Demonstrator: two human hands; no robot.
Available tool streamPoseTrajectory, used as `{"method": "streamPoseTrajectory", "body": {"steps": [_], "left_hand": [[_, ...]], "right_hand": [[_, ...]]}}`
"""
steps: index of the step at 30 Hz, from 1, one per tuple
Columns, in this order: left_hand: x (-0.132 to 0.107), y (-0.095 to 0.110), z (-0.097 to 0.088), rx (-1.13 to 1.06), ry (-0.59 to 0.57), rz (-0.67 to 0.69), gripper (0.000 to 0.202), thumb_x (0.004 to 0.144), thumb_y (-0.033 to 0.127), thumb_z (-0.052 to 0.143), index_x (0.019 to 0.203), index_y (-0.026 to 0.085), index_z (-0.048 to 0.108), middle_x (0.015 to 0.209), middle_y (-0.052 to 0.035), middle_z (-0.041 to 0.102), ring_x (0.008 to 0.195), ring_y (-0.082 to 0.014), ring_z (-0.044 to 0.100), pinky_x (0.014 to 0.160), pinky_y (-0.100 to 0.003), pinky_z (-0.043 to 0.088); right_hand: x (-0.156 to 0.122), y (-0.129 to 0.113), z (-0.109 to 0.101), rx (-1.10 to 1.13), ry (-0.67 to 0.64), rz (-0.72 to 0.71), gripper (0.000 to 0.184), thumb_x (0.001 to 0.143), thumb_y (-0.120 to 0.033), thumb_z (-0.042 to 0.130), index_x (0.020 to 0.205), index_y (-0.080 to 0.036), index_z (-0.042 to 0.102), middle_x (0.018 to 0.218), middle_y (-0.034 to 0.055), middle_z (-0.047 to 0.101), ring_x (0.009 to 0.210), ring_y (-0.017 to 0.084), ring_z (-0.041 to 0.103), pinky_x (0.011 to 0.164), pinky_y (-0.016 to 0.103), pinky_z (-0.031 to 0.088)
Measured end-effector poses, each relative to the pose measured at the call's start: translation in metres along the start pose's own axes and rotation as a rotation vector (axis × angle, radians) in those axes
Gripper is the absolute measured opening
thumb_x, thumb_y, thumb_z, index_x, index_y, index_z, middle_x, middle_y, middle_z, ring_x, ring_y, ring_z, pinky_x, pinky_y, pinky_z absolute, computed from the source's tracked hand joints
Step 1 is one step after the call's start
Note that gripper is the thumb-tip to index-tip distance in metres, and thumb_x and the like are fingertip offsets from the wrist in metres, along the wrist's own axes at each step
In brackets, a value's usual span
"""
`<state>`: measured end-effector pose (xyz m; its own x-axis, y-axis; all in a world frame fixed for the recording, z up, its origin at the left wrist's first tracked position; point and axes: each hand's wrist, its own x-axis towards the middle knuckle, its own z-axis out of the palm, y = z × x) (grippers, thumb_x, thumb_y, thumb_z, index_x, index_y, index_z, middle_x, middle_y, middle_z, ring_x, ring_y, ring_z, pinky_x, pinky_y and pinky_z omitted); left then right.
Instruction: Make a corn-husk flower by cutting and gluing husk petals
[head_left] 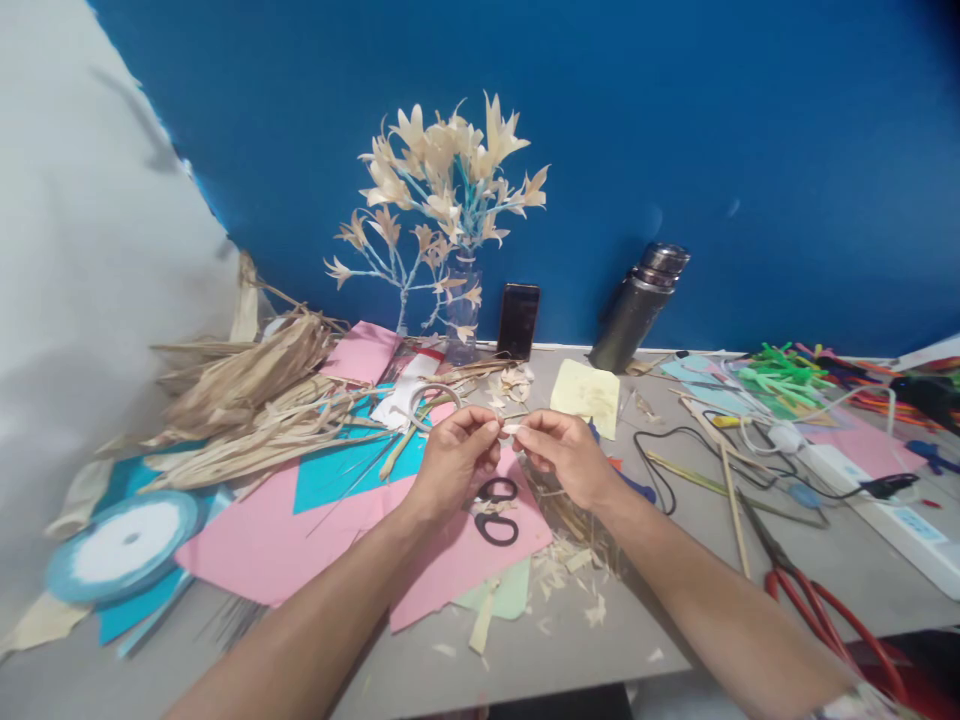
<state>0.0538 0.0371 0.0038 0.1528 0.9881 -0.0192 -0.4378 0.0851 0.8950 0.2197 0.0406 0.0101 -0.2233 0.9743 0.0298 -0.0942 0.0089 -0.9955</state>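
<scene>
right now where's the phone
In the head view, the phone stands on end near the centre by the blue wall, beyond the left hand and right hand, just right of the clear bottle and left of the dark flask.

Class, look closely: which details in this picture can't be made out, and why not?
1. Head view: the full shape of the small piece; it is tiny and partly covered by the left hand and right hand.
2. Head view: the scissors' blades; apparently behind the left wrist.
3. Head view: one end of the power strip; cut off by the right edge.
4. Head view: marks on the yellow paper; too blurred.
</scene>
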Motion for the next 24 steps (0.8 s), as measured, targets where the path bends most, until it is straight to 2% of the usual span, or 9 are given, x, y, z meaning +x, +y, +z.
{"method": "streamPoseTrajectory", "body": {"steps": [4,7,10,13,16,24], "left_hand": [[-0.0004,-0.0024,0.0009,-0.057,-0.007,-0.061,0.032,0.066,0.033,0.084,0.081,0.015,0.062,0.059,0.0027,0.060,0.049,-0.0073,0.051,0.049,-0.019,0.039],[0.0000,-0.0018,0.0015,-0.155,0.008,-0.108,0.032,0.064,0.029,0.085,0.079,0.015,0.061,0.059,0.0033,0.058,0.048,-0.0054,0.048,0.047,-0.017,0.037],[-0.0002,0.0007,0.0016,-0.214,0.008,-0.176,0.029,0.063,0.024,0.084,0.077,0.013,0.061,0.062,0.0024,0.058,0.048,-0.0044,0.046,0.047,-0.016,0.037],[-0.0012,0.0026,0.0016,-0.214,-0.024,-0.260,0.025,0.064,0.022,0.082,0.075,0.013,0.062,0.060,0.0023,0.056,0.048,-0.0054,0.045,0.046,-0.018,0.040],[-0.0024,0.0021,0.0018,-0.194,-0.068,-0.298,0.021,0.066,0.022,0.080,0.072,0.013,0.062,0.059,0.0018,0.056,0.046,-0.0058,0.044,0.045,-0.020,0.040],[-0.0021,-0.0032,0.0017,-0.121,-0.082,-0.268,0.019,0.065,0.021,0.077,0.073,0.014,0.060,0.057,0.0008,0.059,0.042,-0.0071,0.046,0.043,-0.021,0.039]], "right_hand": [[-0.0019,0.0020,0.0017,-0.068,-0.010,-0.022,0.032,0.075,-0.047,0.079,0.073,-0.018,0.067,0.063,-0.0014,0.061,0.048,0.008,0.041,0.046,0.023,0.032],[-0.0038,0.0042,0.0020,-0.163,0.008,-0.118,0.021,0.079,-0.037,0.076,0.088,-0.019,0.068,0.073,-0.0008,0.064,0.057,0.010,0.049,0.053,0.024,0.039],[-0.0064,0.0027,0.0031,-0.372,0.086,-0.241,0.020,0.081,-0.024,0.070,0.100,-0.022,0.067,0.086,0.0004,0.067,0.065,0.012,0.055,0.061,0.025,0.044],[-0.0087,-0.0009,0.0042,-0.557,0.096,-0.387,0.015,0.083,-0.020,0.066,0.098,-0.024,0.069,0.094,0.0023,0.069,0.069,0.014,0.058,0.064,0.026,0.047],[-0.0086,-0.0027,0.0035,-0.615,0.088,-0.503,0.008,0.089,-0.024,0.064,0.089,-0.023,0.071,0.090,0.0038,0.070,0.077,0.017,0.063,0.068,0.027,0.048],[-0.0067,-0.0027,-0.0007,-0.592,0.182,-0.418,0.011,0.086,-0.028,0.065,0.079,-0.019,0.067,0.074,0.0005,0.067,0.063,0.014,0.058,0.060,0.025,0.045]]}}
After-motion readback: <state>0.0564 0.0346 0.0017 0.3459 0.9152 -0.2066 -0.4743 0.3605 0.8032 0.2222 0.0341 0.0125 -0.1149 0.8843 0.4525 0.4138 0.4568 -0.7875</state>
